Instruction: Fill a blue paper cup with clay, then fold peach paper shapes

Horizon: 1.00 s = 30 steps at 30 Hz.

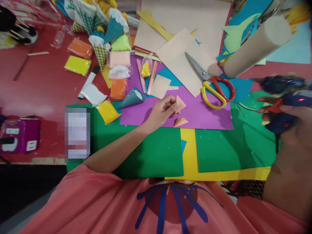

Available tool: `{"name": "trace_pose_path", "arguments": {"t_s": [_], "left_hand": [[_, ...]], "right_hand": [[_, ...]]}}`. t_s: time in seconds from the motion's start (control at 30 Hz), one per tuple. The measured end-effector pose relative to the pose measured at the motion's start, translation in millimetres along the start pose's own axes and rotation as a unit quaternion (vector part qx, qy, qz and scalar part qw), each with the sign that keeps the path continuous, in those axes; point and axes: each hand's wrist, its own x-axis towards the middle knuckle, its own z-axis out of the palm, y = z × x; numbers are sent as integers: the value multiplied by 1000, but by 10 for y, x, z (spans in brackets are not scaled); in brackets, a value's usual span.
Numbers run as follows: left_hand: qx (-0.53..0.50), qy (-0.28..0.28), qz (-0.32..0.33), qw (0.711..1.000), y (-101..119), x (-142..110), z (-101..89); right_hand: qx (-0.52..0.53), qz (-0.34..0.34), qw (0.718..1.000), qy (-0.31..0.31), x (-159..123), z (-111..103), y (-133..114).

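Observation:
Pinched between the fingers of my left hand (164,112) is a small peach paper triangle (180,105), held over a purple sheet (209,117). Just below it, a second folded peach paper piece (180,122) lies at the sheet's lower edge. At the right side my right hand (290,120) grips a dark blue glue gun (284,125) with an orange trigger and a small red light. Its outline is partly blurred. A teal paper cone (133,98) lies to the left of my left hand.
Open scissors (204,74) with red and yellow handles rest on peach paper (180,58). A thick peach roll (255,47) lies behind my right hand. Clay packets (119,88), a marker (89,81) and decorated cones (114,27) are at the left. Green sheets (146,156) cover the front.

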Motion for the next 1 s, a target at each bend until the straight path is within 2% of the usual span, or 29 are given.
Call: {"name": "trace_pose_path", "arguments": {"t_s": [0.03, 0.1, 0.17, 0.27, 0.4, 0.63, 0.87, 1.0], "left_hand": [[-3, 4, 1, 1000, 2, 1, -2], [-5, 12, 2, 1000, 6, 4, -11], [-3, 20, 0, 1000, 8, 7, -26], [-10, 31, 2, 999, 12, 8, -47], [-10, 31, 3, 999, 26, 1, -51], [72, 38, 30, 996, 73, -1, -24], [46, 41, 23, 998, 54, -7, -29], [50, 28, 26, 998, 65, -15, -27]], "right_hand": [[73, 36, 995, -56, -13, 80, -63], [120, 73, 986, -90, -31, 263, -150], [147, 80, 979, -120, -38, 453, -191], [176, 86, 960, -203, -33, 699, -190], [204, 105, 936, -267, -29, 910, -124], [249, 118, 902, -332, -101, 987, 19], [237, 142, 905, -322, -139, 955, 21], [216, 132, 902, -349, -137, 958, 51]]}}
